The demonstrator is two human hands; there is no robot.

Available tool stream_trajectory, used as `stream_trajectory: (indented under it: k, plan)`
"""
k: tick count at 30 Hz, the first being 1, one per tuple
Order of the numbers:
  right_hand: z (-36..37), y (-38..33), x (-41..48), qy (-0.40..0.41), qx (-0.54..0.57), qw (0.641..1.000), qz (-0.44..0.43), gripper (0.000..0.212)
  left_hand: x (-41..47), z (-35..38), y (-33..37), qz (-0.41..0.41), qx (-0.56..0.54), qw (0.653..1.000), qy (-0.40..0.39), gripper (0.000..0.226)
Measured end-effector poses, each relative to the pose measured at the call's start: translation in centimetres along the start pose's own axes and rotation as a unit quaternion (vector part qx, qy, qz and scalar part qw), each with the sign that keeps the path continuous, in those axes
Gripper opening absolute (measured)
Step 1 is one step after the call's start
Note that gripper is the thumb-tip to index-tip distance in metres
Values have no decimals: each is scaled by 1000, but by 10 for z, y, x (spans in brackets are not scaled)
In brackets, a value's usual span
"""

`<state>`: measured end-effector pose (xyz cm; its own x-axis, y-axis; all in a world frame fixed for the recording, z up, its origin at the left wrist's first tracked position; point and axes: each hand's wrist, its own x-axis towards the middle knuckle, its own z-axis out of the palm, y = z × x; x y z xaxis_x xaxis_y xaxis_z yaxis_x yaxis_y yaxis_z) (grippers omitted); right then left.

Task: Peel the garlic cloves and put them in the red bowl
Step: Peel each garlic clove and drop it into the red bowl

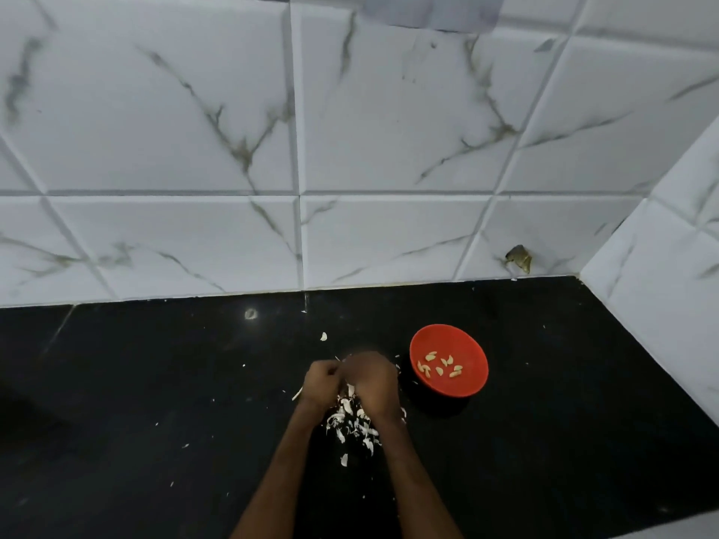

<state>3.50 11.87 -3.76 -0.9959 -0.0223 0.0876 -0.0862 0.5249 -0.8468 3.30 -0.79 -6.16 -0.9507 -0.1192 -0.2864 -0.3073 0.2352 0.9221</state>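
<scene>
Red bowl (465,344) holds peeled cloves (430,356); left hand (322,379) and right hand (372,377), each grip closed on another clove (351,389), seem mid-peel; bowl it next.

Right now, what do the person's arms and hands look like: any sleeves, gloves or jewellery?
The left forearm and right forearm are bare down to the frame's bottom edge; no sleeve shows. The left hand and right hand wear no gloves. No watch or bracelet shows at either wrist. Rings: too blurred to tell.
</scene>
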Motion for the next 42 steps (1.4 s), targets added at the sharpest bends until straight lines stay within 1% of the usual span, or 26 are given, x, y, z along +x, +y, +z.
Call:
stream_trajectory:
  k: [2,5,7,9,11,13,16,21,24,27,30,35,39,42]
  plan:
    - [-4,0,2,-9,8,1000,-10,22,-6,-3,4,15,-22,999,18,29]
    - [-17,4,8,-1,11,1000,-6,23,-13,-2,16,37,-57,997,27,21]
    - [-27,5,13,-18,21,1000,-2,19,-15,1,24,39,-101,993,47,13]
    - [-36,1,19,-46,34,998,-14,15,-18,5,35,47,-125,989,65,9]
    - [-42,-7,27,-59,60,996,-24,13,-21,6,48,68,-143,985,71,7]
    - [-48,-15,36,-50,90,994,-20,12,-24,7,60,89,-160,980,70,6]
    - [-52,-24,46,-61,114,991,-16,9,-27,7,71,116,-179,973,94,10]
    - [-51,-35,52,-81,132,987,-42,11,-26,4,81,123,-190,964,139,7]
    - [-51,-35,53,-78,139,986,-49,9,-26,2,84,125,-170,968,135,8]
    - [-50,-34,52,-55,143,987,-43,6,-26,1,92,122,-166,972,114,14]
    - [-50,-35,53,-44,161,985,-40,5,-30,-2,103,119,-160,975,99,11]
    - [-51,-39,52,-56,200,978,-20,15,-36,-1,106,111,-177,975,81,9]
    - [-54,-46,54,-75,208,975,-25,16,-37,-4,104,104,-218,967,80,12]
    - [-59,-53,60,-81,219,972,-24,17,-33,-5,107,97,-228,965,82,11]
